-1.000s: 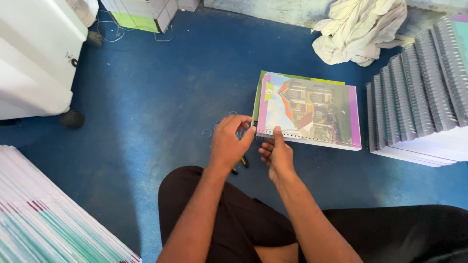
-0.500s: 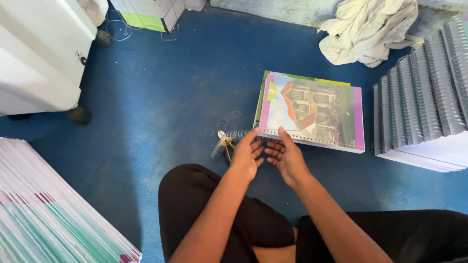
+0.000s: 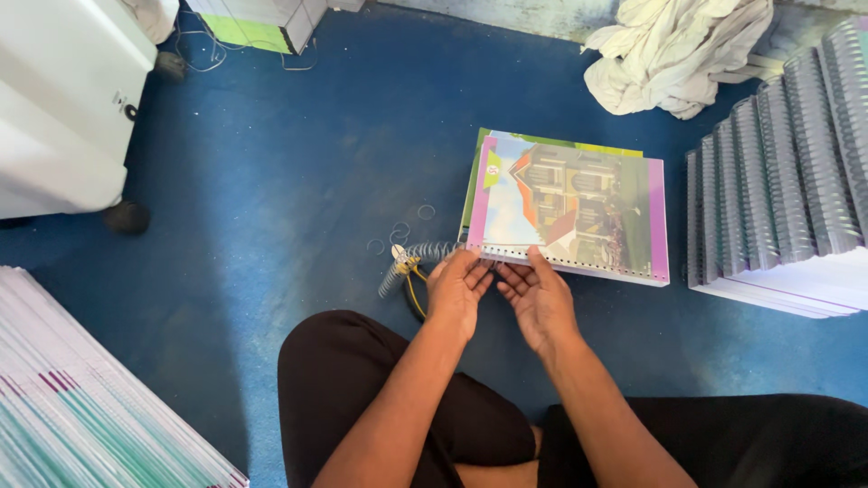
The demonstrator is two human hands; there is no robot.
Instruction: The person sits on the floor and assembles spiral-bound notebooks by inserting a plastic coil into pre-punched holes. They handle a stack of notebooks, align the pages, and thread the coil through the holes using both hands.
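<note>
Hands meet at the near edge of a notebook lying flat on the blue floor, just ahead of the person's folded legs in dark trousers. Left hand rests with fingers together at the punched lower-left corner, touching a clear wire spiral that runs leftward off that corner; whether the grip is pinching the coil cannot be told. Right hand lies palm-up, fingers loosely spread, fingertips touching the perforated edge; it holds nothing. A small yellow-handled tool lies on the floor beside the spiral, with a few loose clear rings near it. The cover shows a coloured building with a purple border; a green-edged sheet lies underneath it. To the right, a row of bound notebooks leans in a stack. A crumpled pale cloth lies beyond. A white machine stands far left, and stacked printed sheets occupy the near-left corner.
</note>
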